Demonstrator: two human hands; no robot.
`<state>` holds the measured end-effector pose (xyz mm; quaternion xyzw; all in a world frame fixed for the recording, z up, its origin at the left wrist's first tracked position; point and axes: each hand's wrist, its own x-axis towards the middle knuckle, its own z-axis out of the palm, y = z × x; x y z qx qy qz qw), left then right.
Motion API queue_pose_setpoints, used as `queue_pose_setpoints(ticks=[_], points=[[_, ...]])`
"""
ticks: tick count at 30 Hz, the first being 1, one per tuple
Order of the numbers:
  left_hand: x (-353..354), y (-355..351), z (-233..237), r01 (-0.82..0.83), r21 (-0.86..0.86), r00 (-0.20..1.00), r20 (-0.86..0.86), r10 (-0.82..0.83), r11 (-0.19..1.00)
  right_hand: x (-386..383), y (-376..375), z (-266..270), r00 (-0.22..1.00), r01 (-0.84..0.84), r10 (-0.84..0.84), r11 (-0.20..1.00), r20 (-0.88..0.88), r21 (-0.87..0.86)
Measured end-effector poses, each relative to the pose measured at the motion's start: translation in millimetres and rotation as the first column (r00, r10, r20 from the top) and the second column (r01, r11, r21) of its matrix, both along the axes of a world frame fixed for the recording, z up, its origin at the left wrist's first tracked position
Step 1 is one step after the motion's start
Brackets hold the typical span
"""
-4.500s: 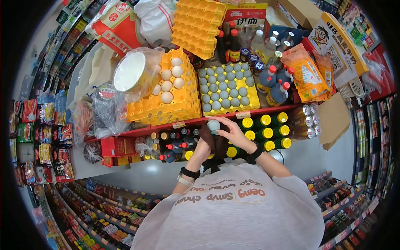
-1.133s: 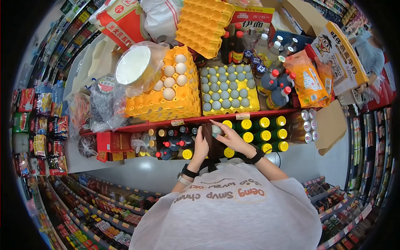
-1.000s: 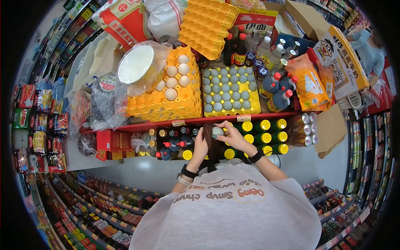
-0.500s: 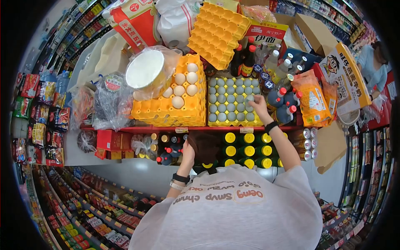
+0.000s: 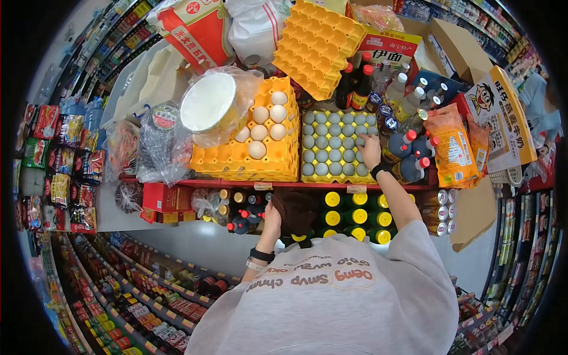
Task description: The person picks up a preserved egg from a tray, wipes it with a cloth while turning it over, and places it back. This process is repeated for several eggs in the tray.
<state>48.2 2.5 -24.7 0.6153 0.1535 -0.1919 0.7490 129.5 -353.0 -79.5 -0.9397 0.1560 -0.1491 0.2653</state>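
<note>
My right hand [image 5: 371, 152] reaches over the right side of a yellow tray [image 5: 331, 179] filled with pale blue-green eggs [image 5: 335, 142]. Its thumb and fingertips close around an egg [image 5: 359, 141] in the right part of the tray; the fingers partly cover it. Low on the left, my left hand [image 5: 272, 221] grips the edge of a dark brown, soft-looking bag [image 5: 294, 212], which hangs open in front of the shelf. To the left of the egg tray, an orange tray stack [image 5: 245, 160] carries several cream eggs [image 5: 278, 131] and a white-topped, plastic-wrapped tub [image 5: 208, 102].
Dark sauce bottles [image 5: 361, 89] and red-capped bottles [image 5: 408, 142] crowd the tray's back and right. Orange packets [image 5: 452, 148] and a carton [image 5: 500, 118] stand farther right. Yellow-capped bottles [image 5: 358, 216] fill the lower shelf. Another person [image 5: 538, 106] is at the far right.
The view has shifted slightly, so the counter appears a little farther right. My right hand's fingers have moved a little across the egg tray. My left hand still holds the brown bag.
</note>
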Motion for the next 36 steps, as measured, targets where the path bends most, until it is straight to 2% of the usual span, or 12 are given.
queue_pose_setpoints(ticks=[6, 9, 11, 15, 19, 23, 28, 30, 32, 34, 35, 36], points=[[2.4, -1.5, 2.6, -0.037, -0.051, 0.999, -0.001, 0.038, 0.998, -3.5, -2.3, -3.1, 0.995, -0.095, 0.095, 0.995, -0.015, 0.032], [4.5, -3.5, 4.9, -0.020, -0.060, 1.000, -0.022, 0.019, 0.998, -7.5, -1.5, 10.0, 0.996, -0.088, 0.085, 0.982, 0.021, 0.169], [4.6, -2.6, 1.0, -0.018, -0.058, 1.000, -0.012, 0.018, 0.998, -15.7, 1.0, 18.5, 0.994, -0.015, 0.010, 0.999, 0.113, 0.047], [4.3, -2.7, -3.6, -0.020, -0.073, 1.000, -0.007, 0.019, 0.997, -31.1, 9.5, 19.0, 0.989, 0.049, -0.065, 0.992, -0.134, -0.116], [4.7, -5.3, -0.9, -0.029, -0.016, 0.999, -0.038, 0.028, 0.999, -31.9, 6.2, 4.1, 0.974, 0.064, -0.073, 0.997, -0.214, -0.048], [0.1, -3.5, -2.8, 0.026, -0.080, 1.000, -0.013, -0.027, 0.996, -37.6, 6.2, 0.5, 0.982, 0.040, -0.057, 0.995, -0.181, -0.094], [-5.7, -8.1, 9.5, 0.038, -0.106, 0.999, 0.016, -0.037, 0.994, -41.7, 1.5, 5.8, 0.998, 0.034, -0.030, 0.997, -0.062, 0.063], [-7.4, -9.1, 12.0, -0.010, -0.052, 0.999, -0.052, 0.007, 0.999, -41.9, -1.4, 5.2, 1.000, 0.005, -0.005, 0.998, 0.001, 0.070], [-8.3, -7.6, 6.6, 0.011, -0.083, 1.000, -0.004, -0.011, 0.996, -41.1, -3.2, 1.3, 0.998, -0.026, 0.022, 0.997, 0.058, 0.074], [-11.6, -9.4, 11.3, 0.035, -0.113, 0.999, 0.040, -0.030, 0.993, -41.8, -1.7, 4.1, 0.988, 0.004, -0.041, 0.970, 0.149, 0.243], [-14.8, -9.9, 13.9, 0.094, -0.166, 0.994, 0.066, -0.084, 0.982, -44.0, 1.2, 4.2, 0.988, 0.005, -0.043, 0.970, 0.147, 0.244], [-18.0, -11.8, 20.5, 0.154, -0.216, 0.986, 0.093, -0.136, 0.964, -47.7, 8.8, 12.0, 0.977, -0.104, -0.011, 0.847, 0.212, 0.522]])
